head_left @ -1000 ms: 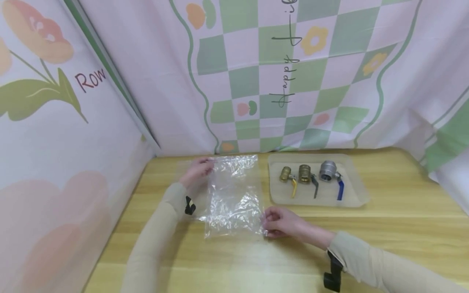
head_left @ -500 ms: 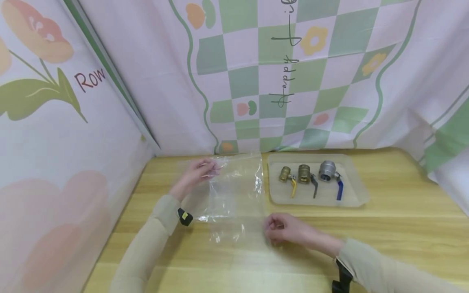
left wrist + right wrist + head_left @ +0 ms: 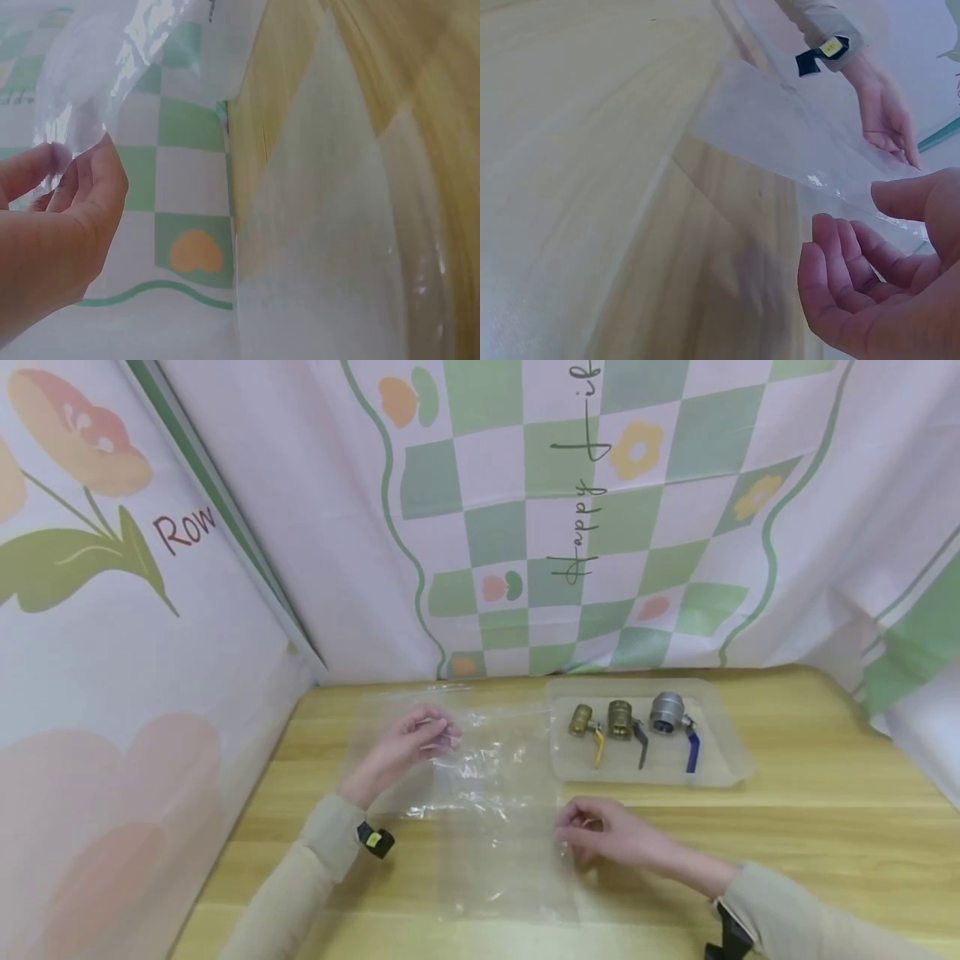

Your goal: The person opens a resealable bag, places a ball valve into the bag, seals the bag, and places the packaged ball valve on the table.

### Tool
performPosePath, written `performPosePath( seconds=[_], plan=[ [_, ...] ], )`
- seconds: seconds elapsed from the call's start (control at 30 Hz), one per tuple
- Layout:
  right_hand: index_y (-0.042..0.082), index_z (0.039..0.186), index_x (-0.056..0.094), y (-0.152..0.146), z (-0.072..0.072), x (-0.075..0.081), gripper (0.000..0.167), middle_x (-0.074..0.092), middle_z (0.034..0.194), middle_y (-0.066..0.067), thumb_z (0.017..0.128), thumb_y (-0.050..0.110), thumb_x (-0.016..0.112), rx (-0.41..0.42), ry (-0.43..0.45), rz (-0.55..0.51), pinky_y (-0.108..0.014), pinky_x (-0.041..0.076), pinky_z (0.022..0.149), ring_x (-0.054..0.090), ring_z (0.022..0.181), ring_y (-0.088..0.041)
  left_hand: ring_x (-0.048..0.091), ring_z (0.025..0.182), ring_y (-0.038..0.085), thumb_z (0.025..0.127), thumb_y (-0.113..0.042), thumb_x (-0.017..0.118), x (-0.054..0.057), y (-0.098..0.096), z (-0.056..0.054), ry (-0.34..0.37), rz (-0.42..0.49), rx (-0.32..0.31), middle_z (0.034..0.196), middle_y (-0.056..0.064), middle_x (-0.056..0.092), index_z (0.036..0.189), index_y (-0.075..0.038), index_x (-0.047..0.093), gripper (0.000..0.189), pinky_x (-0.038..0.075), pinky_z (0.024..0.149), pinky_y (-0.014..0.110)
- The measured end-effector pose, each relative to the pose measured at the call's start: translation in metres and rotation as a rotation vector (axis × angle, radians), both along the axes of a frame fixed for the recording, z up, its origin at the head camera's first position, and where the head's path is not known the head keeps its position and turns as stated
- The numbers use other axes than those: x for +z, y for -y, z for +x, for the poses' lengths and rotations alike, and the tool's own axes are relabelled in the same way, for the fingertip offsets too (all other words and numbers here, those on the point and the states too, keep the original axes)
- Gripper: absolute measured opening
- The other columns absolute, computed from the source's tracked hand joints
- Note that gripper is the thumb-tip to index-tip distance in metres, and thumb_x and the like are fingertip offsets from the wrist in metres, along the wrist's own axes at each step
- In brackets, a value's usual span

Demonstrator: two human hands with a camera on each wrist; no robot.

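Note:
My left hand (image 3: 408,747) pinches a clear plastic bag (image 3: 506,852) near its upper left corner. In the left wrist view the bag (image 3: 97,75) hangs from the thumb and fingers of that hand (image 3: 71,225). The bag spreads forward and down over the table toward me, see-through and wrinkled. Beside its right edge is my right hand (image 3: 611,835). The right wrist view shows the thumb and loosely curled fingers of this hand (image 3: 870,285) apart, with the bag's shiny edge passing behind them. Another clear bag (image 3: 390,793) lies flat under and beside the left hand.
A translucent plastic tray (image 3: 727,768) at the back right holds a small brass ball valve (image 3: 581,720) with a yellow lever, a bigger brass valve (image 3: 619,720) with a grey lever, and a silver valve (image 3: 667,713) with a blue lever. A printed curtain (image 3: 555,610) borders the table's back.
The bag has come off the other one, toward me and slightly right. My left hand has moved nearer with it; the right hand has shifted a little right.

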State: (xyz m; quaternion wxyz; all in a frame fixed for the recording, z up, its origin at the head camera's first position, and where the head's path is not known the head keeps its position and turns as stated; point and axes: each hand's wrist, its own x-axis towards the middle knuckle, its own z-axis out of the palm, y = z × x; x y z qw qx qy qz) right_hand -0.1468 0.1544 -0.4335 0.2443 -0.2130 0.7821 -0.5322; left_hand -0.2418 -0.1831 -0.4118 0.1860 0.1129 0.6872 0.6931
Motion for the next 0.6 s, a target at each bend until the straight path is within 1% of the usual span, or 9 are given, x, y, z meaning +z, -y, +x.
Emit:
performPosePath(
  seconds=[0.13,0.3,0.4,0.47,0.5,0.6],
  plan=[
    [-0.006,0.110,0.060,-0.006,-0.004,0.006,0.029,0.065,0.100,-0.015,0.097,0.020,0.061,-0.034,-0.053,0.021,-0.033,0.063,0.070,0.066,0.080,-0.016,0.070,0.095,0.010,0.103,-0.009,0.049,-0.001,-0.007,0.007,0.004,0.019,0.004,0.102,-0.005,0.073,0.113,-0.011,0.058,0.014,0.052,0.107,0.046],
    [-0.005,0.115,0.058,-0.014,-0.012,0.017,0.031,0.064,0.103,-0.016,0.098,0.022,0.059,-0.073,-0.089,0.045,-0.032,0.063,0.075,0.067,0.085,-0.018,0.071,0.093,0.010,0.103,-0.008,0.049,-0.002,-0.016,0.015,-0.005,0.039,-0.015,0.102,-0.003,0.073,0.109,-0.013,0.060,0.013,0.056,0.102,0.040],
    [-0.007,0.117,0.056,-0.018,-0.016,0.023,0.033,0.065,0.107,-0.020,0.099,0.020,0.058,-0.099,-0.126,0.027,-0.031,0.063,0.078,0.067,0.088,-0.014,0.071,0.092,0.009,0.102,-0.008,0.050,-0.002,-0.022,0.021,-0.008,0.041,-0.032,0.102,-0.003,0.074,0.110,-0.010,0.060,0.013,0.057,0.100,0.038],
    [-0.010,0.119,0.055,-0.020,-0.018,0.028,0.033,0.064,0.109,-0.025,0.099,0.016,0.058,-0.115,-0.153,-0.008,-0.031,0.063,0.079,0.068,0.089,-0.012,0.071,0.092,0.009,0.102,-0.009,0.050,-0.002,-0.026,0.025,-0.011,0.036,-0.043,0.102,-0.004,0.074,0.114,-0.005,0.059,0.015,0.057,0.101,0.040],
    [-0.010,0.120,0.054,-0.020,-0.019,0.030,0.033,0.064,0.109,-0.026,0.099,0.015,0.058,-0.131,-0.166,-0.020,-0.030,0.063,0.080,0.067,0.089,-0.010,0.071,0.092,0.009,0.102,-0.009,0.050,-0.002,-0.027,0.027,-0.014,0.033,-0.047,0.102,-0.005,0.074,0.116,-0.003,0.058,0.017,0.056,0.102,0.041],
    [-0.010,0.121,0.054,-0.021,-0.022,0.034,0.032,0.064,0.109,-0.026,0.098,0.012,0.058,-0.179,-0.213,-0.032,-0.025,0.062,0.079,0.066,0.089,-0.005,0.070,0.093,0.009,0.102,-0.008,0.050,-0.002,-0.032,0.032,-0.025,0.024,-0.054,0.102,-0.006,0.074,0.121,0.004,0.055,0.023,0.057,0.100,0.040]
  ],
)
